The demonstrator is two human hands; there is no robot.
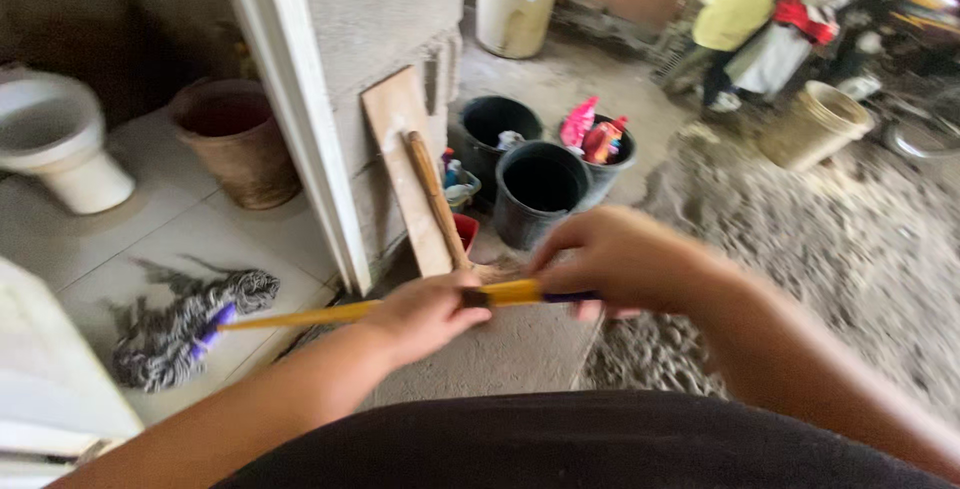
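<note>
Mid-mopping: left hand [425,316] and right hand [610,264] both clenched round yellow mop handle [330,313], mop head [185,334] out left on tiled floor [170,234]. Probably needs steady push-pull next.

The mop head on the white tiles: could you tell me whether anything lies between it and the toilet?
Nothing visible does. The mop head lies on bare tile, with the toilet beyond; the brown pot stands off to the right.
</note>
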